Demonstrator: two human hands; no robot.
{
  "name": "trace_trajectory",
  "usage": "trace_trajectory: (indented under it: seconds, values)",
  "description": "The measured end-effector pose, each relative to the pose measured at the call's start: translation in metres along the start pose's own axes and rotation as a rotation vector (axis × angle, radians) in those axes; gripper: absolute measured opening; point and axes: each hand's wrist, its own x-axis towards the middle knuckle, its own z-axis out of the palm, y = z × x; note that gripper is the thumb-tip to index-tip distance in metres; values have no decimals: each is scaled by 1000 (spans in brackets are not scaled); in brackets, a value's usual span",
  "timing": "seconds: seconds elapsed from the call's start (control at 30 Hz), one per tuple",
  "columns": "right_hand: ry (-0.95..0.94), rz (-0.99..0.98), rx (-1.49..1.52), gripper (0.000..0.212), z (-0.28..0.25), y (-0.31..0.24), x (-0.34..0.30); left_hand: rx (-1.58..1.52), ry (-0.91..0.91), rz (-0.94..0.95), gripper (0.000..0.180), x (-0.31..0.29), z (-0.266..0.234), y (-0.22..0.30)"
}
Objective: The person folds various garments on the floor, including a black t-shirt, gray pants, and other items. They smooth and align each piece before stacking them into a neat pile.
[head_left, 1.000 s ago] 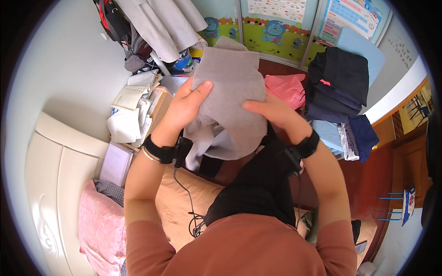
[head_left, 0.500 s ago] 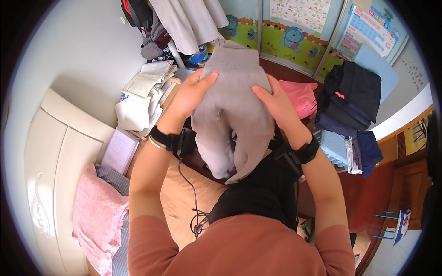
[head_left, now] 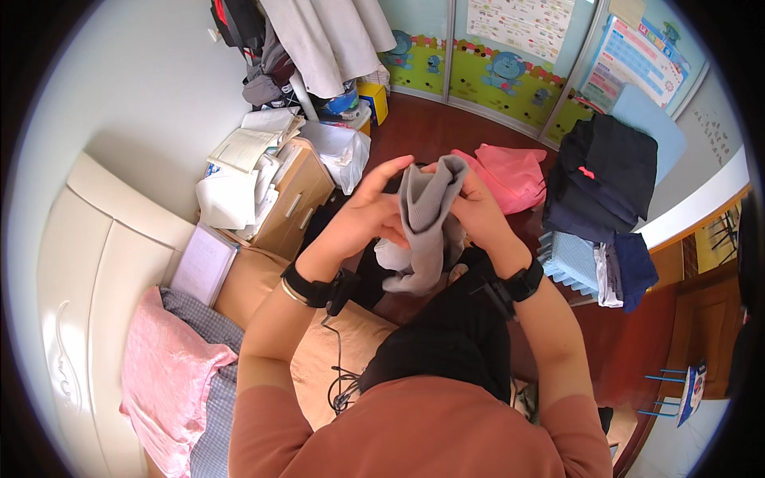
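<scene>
A pair of grey knit pants point(head_left: 426, 231) is gathered between my two hands above my lap, with its ribbed edge folded over at the top and the lower part hanging down. My left hand point(head_left: 373, 213) grips the left side of the bunched cloth, thumb and fingers around the fold. On the other side my right hand point(head_left: 480, 209) pinches the cloth near the upper edge; some of its fingers are hidden behind the fabric. Black straps with small devices sit on both wrists, and a cable runs from the left one.
At the right, folded dark clothes point(head_left: 602, 171) are stacked on a chair, with a light blue folded cloth point(head_left: 570, 259) below. A pink cloth point(head_left: 510, 179) lies beyond my right hand. Left stand a wooden cabinet point(head_left: 296, 195) with papers and a bed with a pink pillow point(head_left: 171, 382).
The grey pants, spread out before, are now bunched and folded over at the top. Both hands have come closer together and slightly nearer to me, uncovering the floor and cabinet front behind.
</scene>
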Motion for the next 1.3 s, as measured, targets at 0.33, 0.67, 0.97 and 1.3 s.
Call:
trace_trajectory:
  seconds: [0.33, 0.67, 0.97, 1.3]
  values:
    - [-47, -154, -143, 22, -7, 8, 6, 329, 87, 452, 24, 33, -5, -23]
    - [11, -226, -308, 28, -10, 5, 6, 161, -13, 357, 43, 36, 2, -25]
    - [250, -19, -375, 28, -43, -6, 16, 665, 523, 470, 7, 29, -40, -7]
    - [320, -324, -665, 28, -73, -41, 51, 891, 280, 250, 48, 1, -51, 50]
